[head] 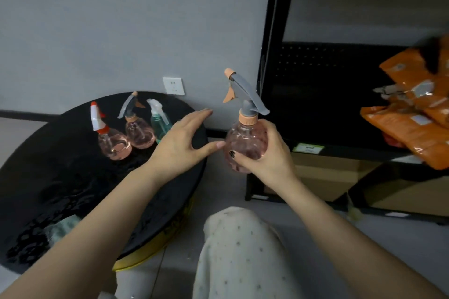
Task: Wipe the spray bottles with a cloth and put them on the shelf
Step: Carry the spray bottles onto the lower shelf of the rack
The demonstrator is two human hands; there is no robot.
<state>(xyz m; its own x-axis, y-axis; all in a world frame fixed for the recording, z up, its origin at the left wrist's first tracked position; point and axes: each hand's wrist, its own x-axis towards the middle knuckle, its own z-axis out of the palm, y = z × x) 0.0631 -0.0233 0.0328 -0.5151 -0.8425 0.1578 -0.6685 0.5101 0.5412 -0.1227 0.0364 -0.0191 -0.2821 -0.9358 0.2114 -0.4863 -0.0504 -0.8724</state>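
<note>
Right hand (264, 153) grips upright pink bottle (245, 145) round its belly, shelf (340, 150) just to its right; left hand (179, 143) open, thumb touching bottle.

On the round surface (73, 177) at my 10 o'clock stand three spray bottles (139, 126) in a row, a wall socket (173, 85) behind them. A cloth (62, 228) lies at its near edge. The shelf (340, 148) is at 2 o'clock, packets (413, 124) piled on its right end, cardboard boxes (328, 172) beneath it.
</note>
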